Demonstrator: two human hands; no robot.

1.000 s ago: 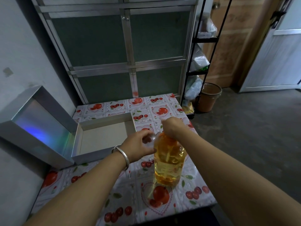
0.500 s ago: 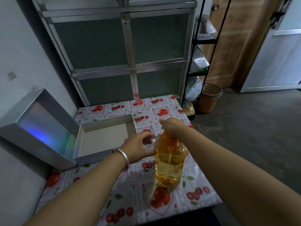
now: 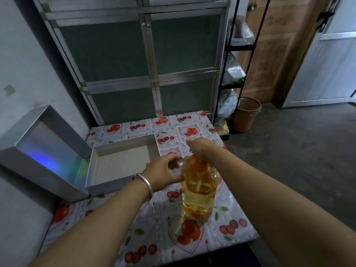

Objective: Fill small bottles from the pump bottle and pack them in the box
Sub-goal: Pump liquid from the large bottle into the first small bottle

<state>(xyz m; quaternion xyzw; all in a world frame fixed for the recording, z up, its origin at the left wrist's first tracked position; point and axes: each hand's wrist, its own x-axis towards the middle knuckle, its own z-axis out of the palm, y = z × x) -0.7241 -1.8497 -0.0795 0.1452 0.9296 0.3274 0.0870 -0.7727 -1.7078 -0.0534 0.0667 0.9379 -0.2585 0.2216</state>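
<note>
A clear pump bottle point(image 3: 198, 191) of amber liquid stands upright on the fruit-patterned table. My right hand point(image 3: 200, 146) lies on top of its orange pump head, which it hides. My left hand point(image 3: 163, 174), with a silver bangle on the wrist, grips a small clear bottle point(image 3: 178, 163) held against the pump bottle's neck. The silver box point(image 3: 92, 182) sits open to the left with nothing visible inside. Its lid point(image 3: 44, 157) leans against the wall.
The tablecloth point(image 3: 154, 228) ends close in front of me and at the right. A metal cabinet point(image 3: 146, 64) stands behind the table. A black rack point(image 3: 233, 85) with bags and a brown bucket point(image 3: 246, 114) stand at the right on the grey floor.
The view has shifted slightly. Both hands stay at the pump bottle's top, the left still holding the small bottle at the neck.
</note>
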